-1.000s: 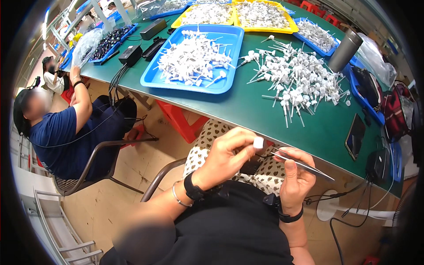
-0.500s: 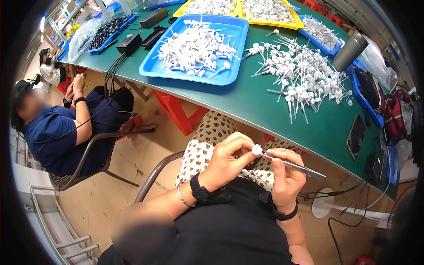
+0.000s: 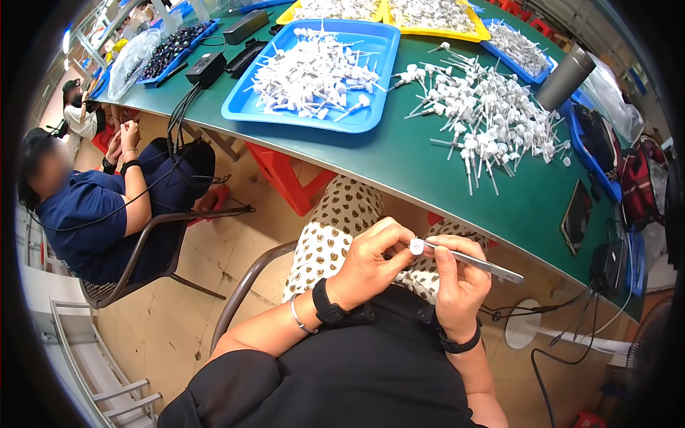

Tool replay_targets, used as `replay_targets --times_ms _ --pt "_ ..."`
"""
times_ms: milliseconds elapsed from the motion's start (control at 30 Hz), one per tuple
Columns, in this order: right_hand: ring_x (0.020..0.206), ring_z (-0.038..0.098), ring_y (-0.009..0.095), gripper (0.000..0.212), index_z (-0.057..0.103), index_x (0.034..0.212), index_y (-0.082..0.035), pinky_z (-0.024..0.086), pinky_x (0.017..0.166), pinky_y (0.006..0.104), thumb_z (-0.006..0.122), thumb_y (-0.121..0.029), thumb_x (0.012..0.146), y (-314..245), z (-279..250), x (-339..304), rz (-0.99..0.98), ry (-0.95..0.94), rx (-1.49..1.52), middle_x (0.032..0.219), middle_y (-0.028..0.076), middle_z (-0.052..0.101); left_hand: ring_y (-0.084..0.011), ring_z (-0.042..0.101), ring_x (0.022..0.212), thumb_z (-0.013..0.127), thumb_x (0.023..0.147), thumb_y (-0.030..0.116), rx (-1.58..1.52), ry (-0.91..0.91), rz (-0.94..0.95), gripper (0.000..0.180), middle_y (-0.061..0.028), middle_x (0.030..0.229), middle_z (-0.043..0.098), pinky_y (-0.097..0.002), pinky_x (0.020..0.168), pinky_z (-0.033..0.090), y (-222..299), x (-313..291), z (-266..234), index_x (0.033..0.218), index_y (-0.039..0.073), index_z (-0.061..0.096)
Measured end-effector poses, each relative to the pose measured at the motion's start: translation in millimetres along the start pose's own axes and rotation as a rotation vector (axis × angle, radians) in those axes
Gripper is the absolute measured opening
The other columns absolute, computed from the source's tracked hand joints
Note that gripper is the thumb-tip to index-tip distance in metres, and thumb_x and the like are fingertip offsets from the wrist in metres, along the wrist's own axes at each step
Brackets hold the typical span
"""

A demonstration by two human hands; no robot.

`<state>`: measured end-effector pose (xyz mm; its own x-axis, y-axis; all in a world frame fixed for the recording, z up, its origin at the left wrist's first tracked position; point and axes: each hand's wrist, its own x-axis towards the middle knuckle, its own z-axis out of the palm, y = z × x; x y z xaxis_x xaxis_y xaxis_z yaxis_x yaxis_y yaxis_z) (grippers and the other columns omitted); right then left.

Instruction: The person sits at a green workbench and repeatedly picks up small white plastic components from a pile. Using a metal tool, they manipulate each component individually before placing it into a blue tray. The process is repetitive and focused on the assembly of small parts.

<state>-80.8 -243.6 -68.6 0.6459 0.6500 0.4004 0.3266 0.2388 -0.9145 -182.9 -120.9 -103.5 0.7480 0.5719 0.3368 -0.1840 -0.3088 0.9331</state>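
Over my lap, my left hand (image 3: 369, 262) pinches a small white plastic piece (image 3: 417, 247) between thumb and fingertips. Its round white head faces up, and the fingers hide the rest. Close beside it, my right hand (image 3: 462, 291) grips a slim silver tool that looks like tweezers (image 3: 494, 269). The narrow end points left at the white piece, while the broad end sticks out to the right past the hand. Whether the tip touches the piece, I cannot tell. Similar white pieces with thin stems lie in a loose pile (image 3: 492, 118) on the green table (image 3: 428, 189).
A blue tray (image 3: 307, 127) heaped with white pieces stands left of the pile, with yellow trays (image 3: 428, 30) behind. At the right are a grey metal cylinder (image 3: 566, 78), a phone (image 3: 575, 217) and cables. A seated co-worker (image 3: 100, 200) is at the left.
The white piece has turned slightly, showing more of its round face. My right hand and the tool have shifted a little, the tool's broad end moving up and left.
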Motion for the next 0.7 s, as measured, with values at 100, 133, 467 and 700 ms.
replay_targets --times_ms 100,133,467,700 --pt "0.091 0.070 0.019 0.010 0.061 0.109 0.005 0.059 0.084 0.0311 0.058 -0.001 0.101 -3.5 0.2 0.7 0.032 -0.008 0.005 0.102 0.014 0.069 -0.0130 0.069 0.074 0.071 0.091 -0.002 -0.018 0.001 0.002 0.007 -0.0074 0.091 0.061 -0.0231 0.061 0.055 3.1 0.7 0.3 0.095 -0.002 0.066" --pt "0.090 0.071 0.019 0.010 0.061 0.108 0.005 0.059 0.083 0.0311 0.058 -0.001 0.101 -4.2 0.7 1.1 0.042 -0.004 0.011 0.102 0.014 0.070 -0.0131 0.069 0.074 0.071 0.091 -0.002 -0.016 0.001 0.000 0.007 -0.0074 0.091 0.061 -0.0232 0.061 0.055 3.0 0.6 0.3 0.095 -0.002 0.066" --pt "0.089 0.072 0.019 0.010 0.062 0.106 0.006 0.060 0.081 0.0301 0.059 -0.002 0.101 -4.7 2.1 1.0 0.066 0.023 0.033 0.100 0.013 0.070 -0.0133 0.069 0.074 0.070 0.092 -0.001 0.000 0.006 0.006 0.006 -0.0076 0.091 0.061 -0.0238 0.061 0.055 1.2 -0.7 0.8 0.096 -0.002 0.066" --pt "0.088 0.073 0.019 0.008 0.064 0.104 0.006 0.061 0.079 0.0289 0.061 0.001 0.099 -2.2 1.4 0.4 0.076 0.043 0.083 0.098 0.013 0.071 -0.0136 0.068 0.073 0.069 0.093 -0.001 -0.001 0.012 0.014 0.004 -0.0076 0.090 0.061 -0.0241 0.060 0.055 4.2 0.0 0.8 0.095 -0.002 0.065"
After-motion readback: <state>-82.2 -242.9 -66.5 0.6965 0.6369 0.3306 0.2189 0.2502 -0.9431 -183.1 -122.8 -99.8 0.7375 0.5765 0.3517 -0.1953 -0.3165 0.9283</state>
